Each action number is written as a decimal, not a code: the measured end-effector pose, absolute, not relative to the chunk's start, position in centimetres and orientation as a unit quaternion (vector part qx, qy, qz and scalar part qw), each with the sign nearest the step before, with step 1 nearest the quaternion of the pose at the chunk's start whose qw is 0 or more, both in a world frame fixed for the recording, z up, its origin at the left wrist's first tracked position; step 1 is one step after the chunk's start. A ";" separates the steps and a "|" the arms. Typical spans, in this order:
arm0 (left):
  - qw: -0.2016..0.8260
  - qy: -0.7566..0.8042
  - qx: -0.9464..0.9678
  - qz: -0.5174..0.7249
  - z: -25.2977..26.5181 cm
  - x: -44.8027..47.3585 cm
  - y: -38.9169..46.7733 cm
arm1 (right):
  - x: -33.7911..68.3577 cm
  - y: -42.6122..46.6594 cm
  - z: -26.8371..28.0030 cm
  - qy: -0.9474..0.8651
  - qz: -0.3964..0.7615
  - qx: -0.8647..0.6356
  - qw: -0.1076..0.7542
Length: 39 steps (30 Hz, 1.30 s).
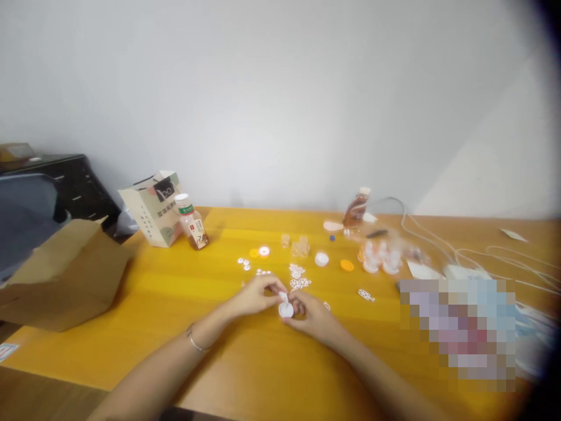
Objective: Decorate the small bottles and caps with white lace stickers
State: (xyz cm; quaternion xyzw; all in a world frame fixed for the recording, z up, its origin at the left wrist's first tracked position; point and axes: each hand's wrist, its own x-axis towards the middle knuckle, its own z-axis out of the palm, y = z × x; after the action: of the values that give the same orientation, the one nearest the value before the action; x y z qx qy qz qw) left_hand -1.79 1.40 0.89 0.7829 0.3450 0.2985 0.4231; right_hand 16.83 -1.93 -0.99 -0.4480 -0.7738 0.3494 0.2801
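Above the table, my right hand (pixel 309 313) pinches a small round white plastic piece (pixel 286 310) between thumb and fingers. Just to its left, my left hand (pixel 258 295) is closed on a small flat white piece with holes (pixel 283 296), which touches or overlaps the round one. Whether the two pieces are joined I cannot tell. Beyond my hands lie several white perforated pieces (pixel 300 283), and to the left of them several small white discs (pixel 246 264). Another white perforated piece (pixel 366 295) lies alone to the right.
Behind are a white ring (pixel 321 259), an orange disc (pixel 347 266), clear cups (pixel 300 248) and a cluster of white-and-orange parts (pixel 380 258). A drink bottle (pixel 193 225) and paper bag (pixel 160 213) stand back left, near a cardboard box (pixel 65 275). A brown bottle (pixel 356 209) and cables (pixel 429 225) are right.
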 end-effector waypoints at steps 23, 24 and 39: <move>0.263 0.323 0.880 0.228 2.1 -0.6 -0.4 | 16.8 -1.5 -1.5 -0.759 0.370 -0.441 0.303; 0.267 0.324 0.878 0.227 2.1 -0.6 -0.4 | 16.8 -1.5 -1.5 -0.760 0.368 -0.442 0.302; 0.290 0.325 0.854 0.284 2.8 -1.3 0.6 | 16.8 -1.3 -1.5 -0.659 0.503 -0.432 0.356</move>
State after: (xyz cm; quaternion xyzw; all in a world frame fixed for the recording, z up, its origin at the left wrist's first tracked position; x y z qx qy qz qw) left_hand -1.34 0.57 2.80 0.8543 0.3246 0.2838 0.2903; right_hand 16.79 -1.27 -1.47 -0.4321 -0.6587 0.5027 0.3560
